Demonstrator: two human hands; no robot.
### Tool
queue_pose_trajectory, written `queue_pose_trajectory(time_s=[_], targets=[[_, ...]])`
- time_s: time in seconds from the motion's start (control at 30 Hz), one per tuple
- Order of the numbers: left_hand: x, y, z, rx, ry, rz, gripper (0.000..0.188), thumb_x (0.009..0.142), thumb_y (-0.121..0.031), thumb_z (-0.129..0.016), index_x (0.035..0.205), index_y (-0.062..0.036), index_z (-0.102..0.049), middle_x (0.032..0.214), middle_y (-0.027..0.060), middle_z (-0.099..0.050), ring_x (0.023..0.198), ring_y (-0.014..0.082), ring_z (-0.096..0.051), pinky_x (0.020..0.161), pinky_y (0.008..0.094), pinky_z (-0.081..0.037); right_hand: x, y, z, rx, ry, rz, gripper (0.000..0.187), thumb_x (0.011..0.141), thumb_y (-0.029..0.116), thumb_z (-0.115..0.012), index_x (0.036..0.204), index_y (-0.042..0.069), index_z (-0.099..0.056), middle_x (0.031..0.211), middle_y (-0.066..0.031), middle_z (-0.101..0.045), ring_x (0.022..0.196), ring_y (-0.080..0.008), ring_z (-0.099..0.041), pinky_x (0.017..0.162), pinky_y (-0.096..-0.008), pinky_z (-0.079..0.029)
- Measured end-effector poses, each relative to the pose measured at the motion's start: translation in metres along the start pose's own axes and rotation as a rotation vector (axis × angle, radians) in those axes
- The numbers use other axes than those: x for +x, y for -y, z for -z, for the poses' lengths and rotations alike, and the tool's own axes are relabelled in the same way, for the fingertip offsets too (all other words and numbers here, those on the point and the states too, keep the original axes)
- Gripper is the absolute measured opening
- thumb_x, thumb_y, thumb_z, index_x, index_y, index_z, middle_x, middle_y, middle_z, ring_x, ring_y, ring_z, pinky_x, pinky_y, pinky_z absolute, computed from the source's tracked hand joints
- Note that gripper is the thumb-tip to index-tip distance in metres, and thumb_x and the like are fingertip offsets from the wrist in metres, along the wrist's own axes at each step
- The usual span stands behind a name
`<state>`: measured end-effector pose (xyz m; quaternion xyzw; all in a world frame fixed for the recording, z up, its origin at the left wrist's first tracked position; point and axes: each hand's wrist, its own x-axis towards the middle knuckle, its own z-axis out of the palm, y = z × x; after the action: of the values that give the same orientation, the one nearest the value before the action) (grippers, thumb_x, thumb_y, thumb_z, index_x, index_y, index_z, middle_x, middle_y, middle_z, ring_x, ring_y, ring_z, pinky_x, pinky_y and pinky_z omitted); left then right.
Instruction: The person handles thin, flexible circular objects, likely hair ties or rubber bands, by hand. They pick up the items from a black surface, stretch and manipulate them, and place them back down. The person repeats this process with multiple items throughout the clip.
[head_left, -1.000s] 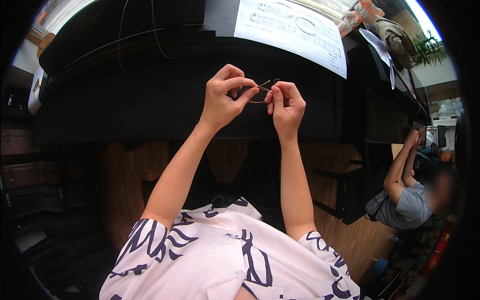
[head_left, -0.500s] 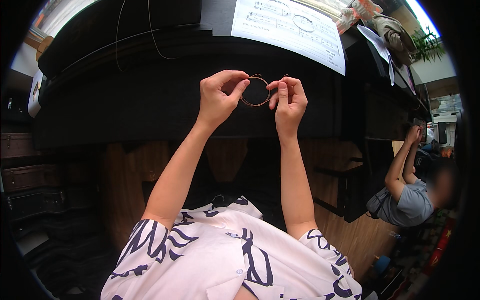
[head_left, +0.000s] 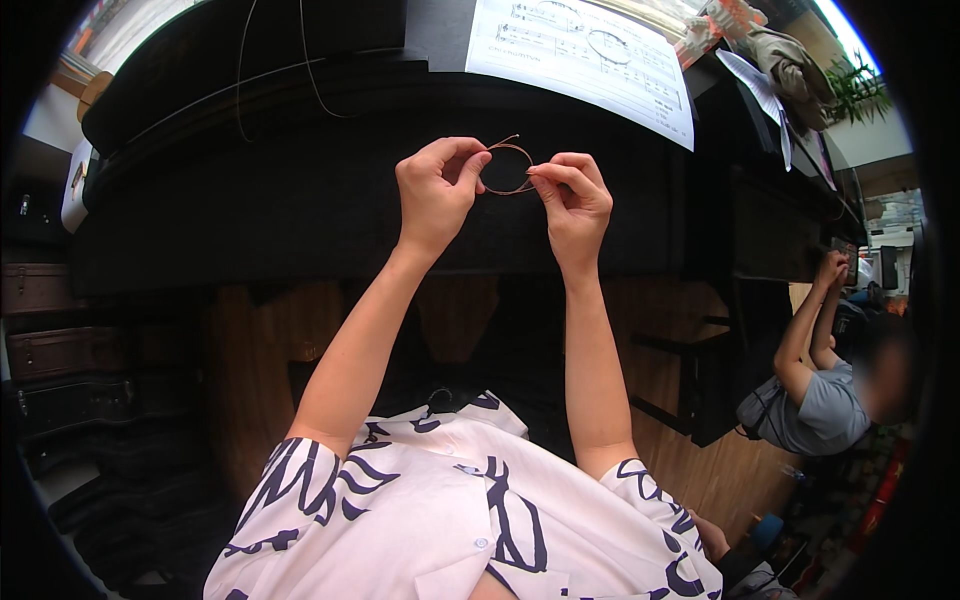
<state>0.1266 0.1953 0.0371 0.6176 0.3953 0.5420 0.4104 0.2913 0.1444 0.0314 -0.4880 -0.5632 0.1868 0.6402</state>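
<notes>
Now, entry for this moment:

Left hand: left hand (head_left: pixel 435 190) raised in front of the chest, fingers curled in, thumb and forefinger pinched on the left side of a thin coil of copper-coloured wire (head_left: pixel 508 168) — nothing else in it.

Right hand: right hand (head_left: pixel 572 200) raised level with it, thumb and forefinger pinched on the right side of the same coil; remaining fingers folded loosely into the palm.

Wire: a small round loop held between the two hands, above the dark piano top (head_left: pixel 300 200). One short free end sticks up and to the right from the top of the loop, near the left fingertips.

Change: a second ago the wire was a tight bundle hidden between the fingertips, hardly showing; half a second ago it had opened into a ring; now the ring is a little wider and the hands sit slightly further apart (their height about the same).

Reading: I judge the wire is being shaped or wound into a coil — the pinch on both sides looks like control of the loop's roundness, and the free end is not yet tucked.

Surroundings: sheet of printed music (head_left: pixel 585 55) lies on the piano beyond the hands. Another person in a grey shirt (head_left: pixel 815 400) sits well apart at the right, arms raised, not involved.
</notes>
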Motion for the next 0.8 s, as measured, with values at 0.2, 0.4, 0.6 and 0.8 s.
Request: queue_pose_trajectory(time_s=[0.2, 0.4, 0.6, 0.8], targets=[[0.002, 0.002, 0.002, 0.029, 0.098, -0.055, 0.004, 0.093, -0.002, -0.069, 0.092, 0.0018, -0.070, 0.073, 0.0046, -0.070, 0.058, 0.0091, -0.066, 0.052, 0.0223, -0.050, 0.001, 0.007, -0.008, -0.300, 0.030, 0.076, 0.018, 0.084, -0.004, -0.075, 0.095, 0.009, -0.080, 0.090, -0.0041, -0.057, 0.062, -0.0109, -0.056, 0.055, -0.0256, -0.046], [0.002, -0.003, 0.000, 0.021, 0.120, -0.051, 0.005, 0.093, -0.002, -0.068, 0.091, 0.0022, -0.067, 0.073, 0.0050, -0.069, 0.058, 0.0102, -0.066, 0.051, 0.0224, -0.050, 0.001, 0.003, -0.015, -0.528, 0.076, 0.145, 0.029, 0.082, -0.009, -0.069, 0.101, 0.010, -0.079, 0.090, -0.0083, -0.057, 0.067, -0.0190, -0.059, 0.060, -0.0328, -0.050], [0.002, 0.000, 0.001, 0.022, 0.147, -0.080, 0.005, 0.093, -0.002, -0.068, 0.091, 0.0027, -0.066, 0.075, 0.0056, -0.068, 0.060, 0.0104, -0.066, 0.053, 0.0222, -0.051, -0.001, 0.003, -0.015, -0.544, 0.080, 0.125, 0.033, 0.084, -0.009, -0.066, 0.108, 0.011, -0.078, 0.089, -0.0100, -0.059, 0.068, -0.0217, -0.062, 0.061, -0.0353, -0.052], [0.005, 0.003, -0.001, 0.081, 0.180, -0.208, 0.006, 0.089, -0.001, -0.068, 0.090, 0.0035, -0.065, 0.081, 0.0080, -0.068, 0.059, 0.0128, -0.065, 0.054, 0.0243, -0.049, 0.001, 0.007, -0.014, -0.498, 0.071, 0.104, 0.034, 0.085, -0.009, -0.065, 0.112, 0.008, -0.077, 0.088, -0.0096, -0.061, 0.066, -0.0205, -0.063, 0.057, -0.0329, -0.051]])
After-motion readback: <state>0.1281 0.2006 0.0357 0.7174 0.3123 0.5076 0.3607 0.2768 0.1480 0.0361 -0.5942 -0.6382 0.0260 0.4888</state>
